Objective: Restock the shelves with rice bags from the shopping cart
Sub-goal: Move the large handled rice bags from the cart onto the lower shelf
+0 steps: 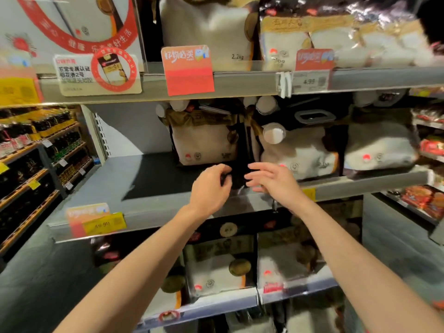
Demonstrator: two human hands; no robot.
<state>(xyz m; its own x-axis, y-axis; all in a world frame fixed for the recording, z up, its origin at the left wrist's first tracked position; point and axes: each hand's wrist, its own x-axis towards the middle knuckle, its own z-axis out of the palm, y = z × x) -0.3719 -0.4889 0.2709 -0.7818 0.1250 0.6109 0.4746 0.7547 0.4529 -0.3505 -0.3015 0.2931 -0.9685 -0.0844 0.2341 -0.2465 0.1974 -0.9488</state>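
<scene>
Barely distinguishable: shadowed dark bag (238, 175)

dark bottles (57, 143) far left; red packets (424, 199) right.

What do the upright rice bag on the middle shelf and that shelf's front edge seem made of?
Rice bag: probably plastic film, fairly matt, printed cream and black; its top looks creased. Shelf edge: seemingly grey painted metal, smooth, with a dull sheen along the strip.
</scene>
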